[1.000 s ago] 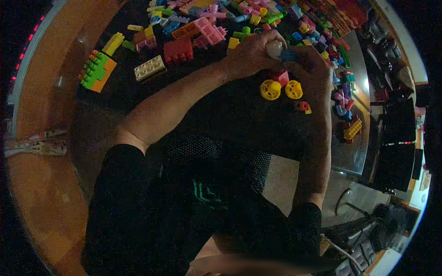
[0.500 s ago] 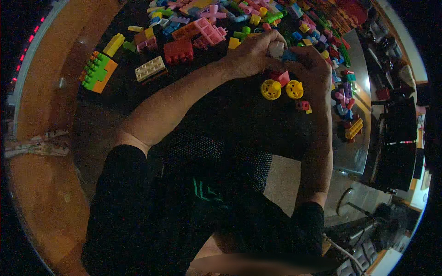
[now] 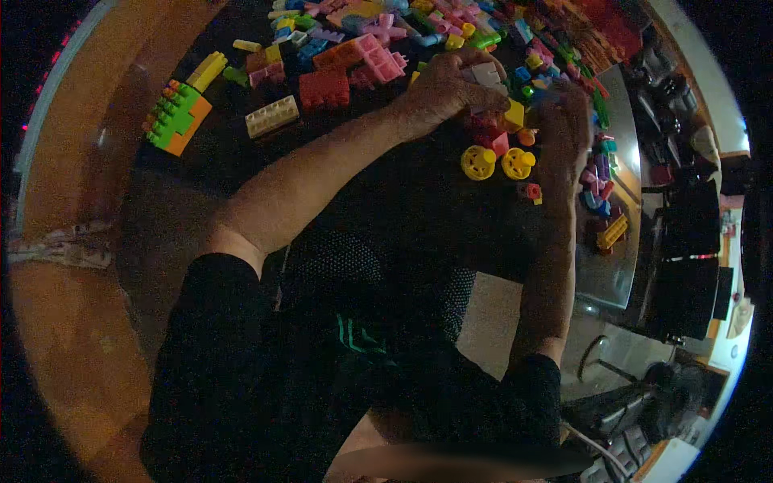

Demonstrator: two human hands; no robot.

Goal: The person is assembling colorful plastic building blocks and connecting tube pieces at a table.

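Note:
In my left hand (image 3: 439, 92) is a pale grey toy brick (image 3: 488, 76), gripped between thumb and fingers. My right hand (image 3: 568, 117) is apart from it to the right, its fingers smeared by motion. A bluish blur shows at those fingertips, but whether it is a held piece I cannot make out. Between and below the hands are a yellow brick (image 3: 513, 116), a small orange piece (image 3: 527, 137) and a pink-red brick (image 3: 501, 145). Just in front of these lie two yellow wheels (image 3: 478, 163). A small red piece (image 3: 530, 191) with a yellow end lies closer to me.
A heap of mixed coloured bricks (image 3: 386, 30) spreads over the dark table's far side. Left of my left hand are a red brick (image 3: 324, 90), a cream brick (image 3: 272, 117) and a green-orange assembly (image 3: 179, 119). More pieces, including a yellow brick (image 3: 613, 232), lie beyond my right forearm.
My right hand has pulled away to the right from the grey brick, uncovering the yellow brick and the orange piece. My left hand still holds the grey brick. The view has shifted slightly.

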